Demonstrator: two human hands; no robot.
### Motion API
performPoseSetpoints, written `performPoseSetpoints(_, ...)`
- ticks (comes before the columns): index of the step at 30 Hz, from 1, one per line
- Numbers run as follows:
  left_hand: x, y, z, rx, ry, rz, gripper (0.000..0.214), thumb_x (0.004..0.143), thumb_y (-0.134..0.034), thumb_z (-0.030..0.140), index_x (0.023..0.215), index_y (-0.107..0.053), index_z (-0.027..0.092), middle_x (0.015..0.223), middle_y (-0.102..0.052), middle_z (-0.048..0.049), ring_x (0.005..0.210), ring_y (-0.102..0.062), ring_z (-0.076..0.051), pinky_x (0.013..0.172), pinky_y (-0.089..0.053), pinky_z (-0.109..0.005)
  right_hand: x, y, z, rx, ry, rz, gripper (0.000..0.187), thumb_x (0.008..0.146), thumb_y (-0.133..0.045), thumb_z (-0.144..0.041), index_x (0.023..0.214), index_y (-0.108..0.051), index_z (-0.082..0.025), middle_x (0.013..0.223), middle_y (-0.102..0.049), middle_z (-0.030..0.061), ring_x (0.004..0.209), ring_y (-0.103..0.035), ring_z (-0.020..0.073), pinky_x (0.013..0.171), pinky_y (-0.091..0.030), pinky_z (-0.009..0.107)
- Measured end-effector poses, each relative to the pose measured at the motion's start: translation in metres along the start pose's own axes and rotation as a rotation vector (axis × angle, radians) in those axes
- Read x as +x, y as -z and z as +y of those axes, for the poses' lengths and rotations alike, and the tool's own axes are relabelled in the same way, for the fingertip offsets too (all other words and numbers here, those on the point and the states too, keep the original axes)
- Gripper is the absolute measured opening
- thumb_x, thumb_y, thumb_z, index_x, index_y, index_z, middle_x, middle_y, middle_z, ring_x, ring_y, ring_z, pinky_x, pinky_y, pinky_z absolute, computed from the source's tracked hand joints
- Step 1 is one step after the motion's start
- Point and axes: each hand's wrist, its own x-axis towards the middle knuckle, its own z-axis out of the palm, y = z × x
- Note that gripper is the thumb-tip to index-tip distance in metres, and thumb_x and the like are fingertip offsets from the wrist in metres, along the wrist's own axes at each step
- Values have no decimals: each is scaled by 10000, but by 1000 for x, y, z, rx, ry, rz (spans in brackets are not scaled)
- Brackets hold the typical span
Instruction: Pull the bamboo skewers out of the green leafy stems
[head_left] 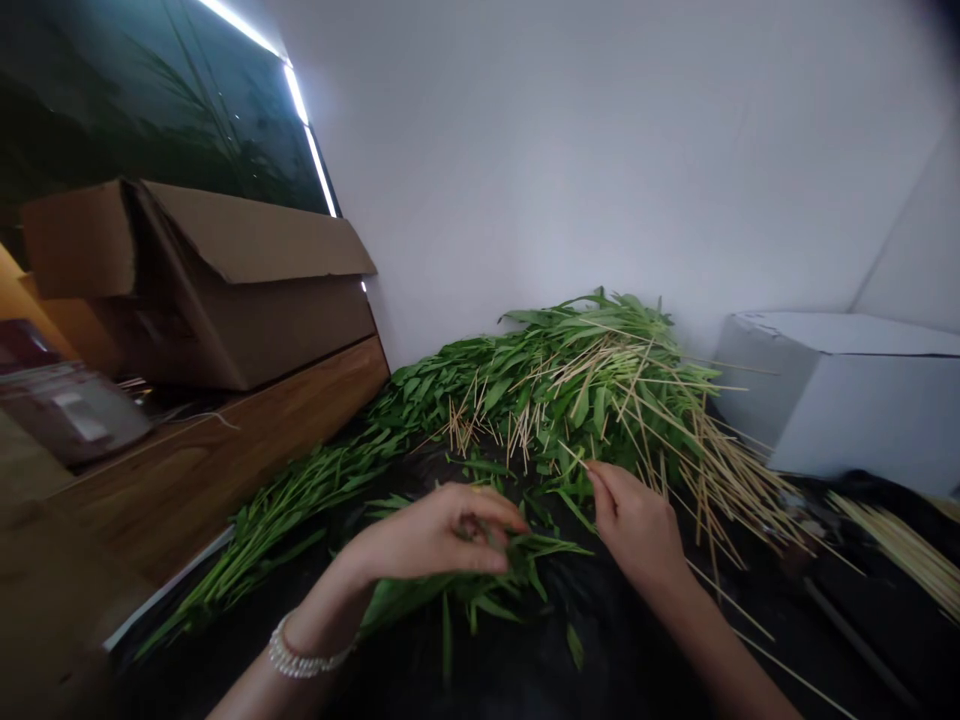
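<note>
My right hand [641,520] is closed in a pinch, with a thin pale stick [571,456] pointing up and left from its fingertips. To its left, my left hand [457,530], with a beaded bracelet [300,655] on the wrist, has its thumb and fingers curled together. What lies inside them, if anything, is too blurred to tell. Loose green leaves [487,605] lie under and around this hand on black plastic sheeting [540,670]. Behind both hands rises a heap of leafy green stems [465,365], with bundles of thin sticks [720,480] sticking out on its right side.
An open cardboard box [277,320] stands on a wooden ledge [300,420] at the left, near a clear plastic container [75,415]. At the right is a white box [862,400], with more pale sticks [900,545] before it. A white wall [600,150] closes off the back.
</note>
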Motion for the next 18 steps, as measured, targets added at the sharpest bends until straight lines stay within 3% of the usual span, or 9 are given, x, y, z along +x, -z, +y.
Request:
performPoseSetpoints(2, 2, 15, -8, -2, 42, 155, 291, 821, -597, 348, 1042, -713, 196, 1009, -679, -87, 859, -635, -213, 741, -477, -279, -1, 0, -1, 1, -4, -8, 302, 934, -381, -261, 1019, -657, -174, 961, -711, 62, 814, -670, 161, 723, -483, 256)
performPoseSetpoints(4, 2, 29, -24, 134, 113, 292, 257, 822, -581, 347, 956, -732, 188, 926, -693, -74, 835, -625, -208, 751, -464, -278, -1, 0, -1, -2, -2, -14, 299, 933, -380, -256, 1016, -655, -174, 958, -710, 60, 812, -669, 161, 721, -477, 252)
performPoseSetpoints(6, -1, 38, -41, 376, 239, 339, 252, 771, -626, 354, 940, -736, 204, 918, -696, -69, 844, -620, -222, 771, -448, -288, -1, 0, 0, -9, -1, -20, 298, 930, -379, -253, 1017, -653, -176, 959, -709, 60, 811, -668, 161, 716, -473, 249)
performPoseSetpoints(8, -10, 38, -54, 589, 387, 307, 465, 670, -709, 433, 1086, -696, 225, 1007, -684, -97, 941, -607, -282, 818, -437, -333, -1, 0, 0, -15, -6, -26, 296, 928, -379, -249, 1022, -650, -177, 967, -708, 61, 810, -666, 161, 709, -469, 246)
performPoseSetpoints(11, -25, 22, -64, 679, 507, 163, 968, 518, -747, 622, 1369, -463, 259, 1194, -610, -153, 1092, -553, -370, 892, -417, -412, -1, 0, -1, -10, -4, -36, 294, 926, -380, -240, 1021, -651, -173, 959, -709, 63, 814, -666, 161, 710, -465, 242)
performPoseSetpoints(13, -33, 6, -64, 676, 494, 63, 1121, 474, -741, 668, 1440, -334, 269, 1289, -549, -172, 1180, -493, -396, 950, -381, -455, -1, -1, -3, -8, 6, -37, 296, 926, -379, -236, 1019, -653, -175, 949, -710, 64, 813, -666, 158, 714, -462, 237)
performPoseSetpoints(15, -36, -9, -62, 728, 469, 33, 1162, 458, -774, 614, 1454, -297, 254, 1342, -505, -183, 1263, -405, -413, 1012, -315, -498, -2, -1, -3, -18, 8, -31, 295, 929, -380, -239, 1019, -655, -181, 946, -710, 60, 805, -667, 154, 707, -457, 233)
performPoseSetpoints(18, -35, -24, -59, 861, 510, 101, 984, 582, -750, 444, 1444, -325, 230, 1348, -498, -178, 1305, -355, -392, 1035, -281, -510, -2, -2, -4, -34, 7, -34, 284, 931, -389, -247, 1014, -654, -188, 948, -711, 48, 789, -667, 152, 684, -449, 231)
